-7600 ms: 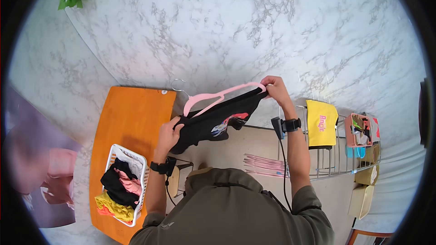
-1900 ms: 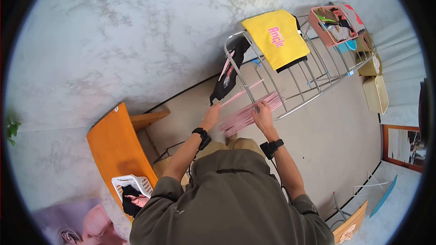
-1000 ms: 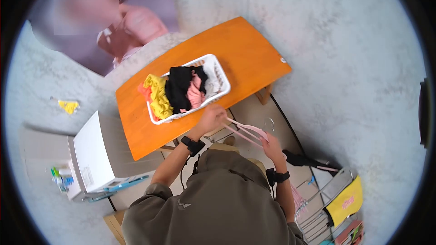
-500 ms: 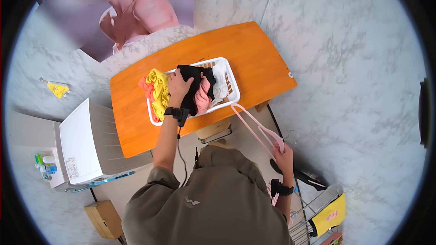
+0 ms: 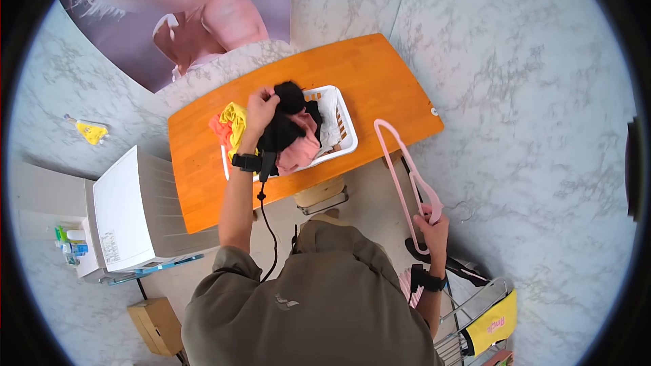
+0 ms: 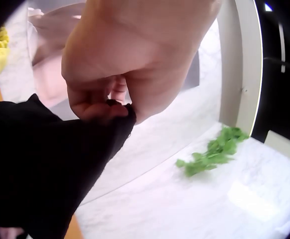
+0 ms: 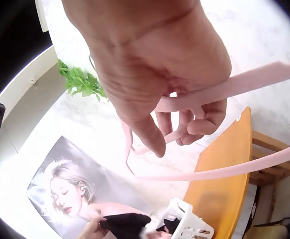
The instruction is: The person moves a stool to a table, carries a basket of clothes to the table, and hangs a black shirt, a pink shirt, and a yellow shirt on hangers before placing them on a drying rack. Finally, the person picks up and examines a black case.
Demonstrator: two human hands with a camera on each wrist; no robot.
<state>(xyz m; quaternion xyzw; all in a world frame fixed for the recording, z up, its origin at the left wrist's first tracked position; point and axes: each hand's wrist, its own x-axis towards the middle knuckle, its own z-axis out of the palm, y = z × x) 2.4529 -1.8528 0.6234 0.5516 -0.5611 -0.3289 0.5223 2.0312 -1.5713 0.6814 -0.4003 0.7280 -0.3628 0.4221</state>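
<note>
Currently, I log the left hand [image 5: 261, 114] with thumb and fingers [image 6: 102, 112] pinched together on an edge of the black garment [image 5: 283, 132]. Cloth hangs from that grip, over the white plastic basket [image 5: 352, 137]. Right hand [image 5: 435, 236]: fingers curled round the pink clothes hanger [image 5: 425, 188], which carries no garment and is held off the table's right end. Basket contents: pink garment [image 5: 298, 154] beside the black one, white garment [image 5: 329, 120] toward the right end, yellow garment [image 5: 234, 116] at the left. Basket sits on the orange wooden table [image 5: 386, 88]; metal drying rack [image 5: 451, 347] stands at lower right.
</note>
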